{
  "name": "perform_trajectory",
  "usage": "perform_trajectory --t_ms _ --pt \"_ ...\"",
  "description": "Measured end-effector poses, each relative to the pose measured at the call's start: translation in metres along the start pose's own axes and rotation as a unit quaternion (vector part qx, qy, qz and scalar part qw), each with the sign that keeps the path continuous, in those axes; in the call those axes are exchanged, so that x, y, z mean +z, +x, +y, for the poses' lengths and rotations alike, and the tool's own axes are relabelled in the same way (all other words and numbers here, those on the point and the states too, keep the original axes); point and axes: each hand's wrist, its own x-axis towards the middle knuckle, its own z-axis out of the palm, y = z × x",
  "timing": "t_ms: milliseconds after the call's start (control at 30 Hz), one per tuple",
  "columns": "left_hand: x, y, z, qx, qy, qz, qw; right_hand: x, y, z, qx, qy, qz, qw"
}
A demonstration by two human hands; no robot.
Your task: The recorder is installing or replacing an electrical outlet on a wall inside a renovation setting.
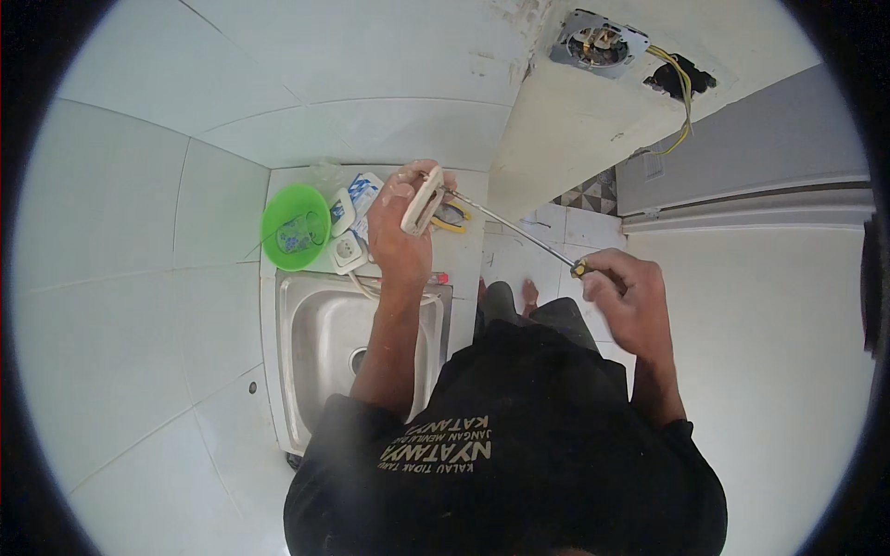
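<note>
Both hands are full: my right hand (633,295) has its fingers curled around the handle of a screwdriver (514,228), and my left hand (399,236) grips a white plate (423,201), tilted, right at the tool's tip. Below sits a steel sink (309,357); past it lie yellow-handled pliers (448,225), a white socket (349,251) and a green bowl (289,202). Farther off, yellow wires (688,107) run from a metal bracket (598,44).

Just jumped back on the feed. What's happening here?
A person's left hand holds up a white plastic fitting, while the right hand grips a long screwdriver with its tip at the fitting. At upper right, a metal mount with yellowish wires sits beside a dark hole. A green bowl stands behind the sink.
</note>
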Motion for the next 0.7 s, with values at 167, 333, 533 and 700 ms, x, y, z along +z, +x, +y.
perform_trajectory --t_ms 167,333,533,700 --pt "-0.005 -0.008 -0.012 -0.054 0.121 -0.008 0.991 -0.007 0.002 0.014 0.120 0.065 -0.077 0.988" --pt "-0.021 -0.019 -0.031 -0.161 0.131 0.034 0.978 0.009 -0.009 0.014 -0.168 -0.227 0.050 0.958" --pt "-0.041 -0.026 -0.034 -0.279 -0.133 0.008 0.951 -0.006 -0.005 -0.003 -0.207 -0.059 0.066 0.974" --pt "-0.037 -0.032 -0.044 -0.324 -0.257 0.020 0.910 0.002 0.001 0.000 -0.271 0.031 0.170 0.947"
